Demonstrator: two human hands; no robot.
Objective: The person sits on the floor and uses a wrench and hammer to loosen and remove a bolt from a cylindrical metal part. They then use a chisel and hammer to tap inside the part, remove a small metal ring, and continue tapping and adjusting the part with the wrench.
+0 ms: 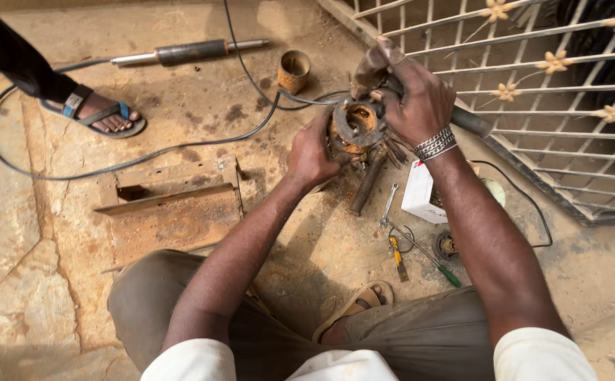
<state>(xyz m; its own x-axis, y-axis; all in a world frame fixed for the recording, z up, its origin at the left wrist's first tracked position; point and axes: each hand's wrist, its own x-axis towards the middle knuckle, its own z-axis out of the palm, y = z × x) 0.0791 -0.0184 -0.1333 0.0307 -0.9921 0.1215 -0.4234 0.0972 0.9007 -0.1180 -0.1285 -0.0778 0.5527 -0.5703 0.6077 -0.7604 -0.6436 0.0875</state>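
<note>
Left hand [312, 152] cups the rusty motor housing [353, 130], raised above the floor [53, 233]; right hand [414, 95] closes on its top. Risk: loose rust lets the housing slip onto the spanner [388, 205] below.

The round metal part [354, 127] at upper centre is rust-orange and dark brown; the small cylinder [294, 71] above it is ochre with a dark hollow; the cable [131, 164] looping across the upper left is black; the sandal [99, 116] there has blue and grey straps; the gate [533, 92] at upper right is cream with golden flower ornaments; the box [420, 194] right of centre is white; the screwdriver [451, 276] at lower right has a green handle; the wrench [388, 204] is silvery; the bracelet [434, 144] is silver chain; the ground [11, 233] is sandy tan.
</note>
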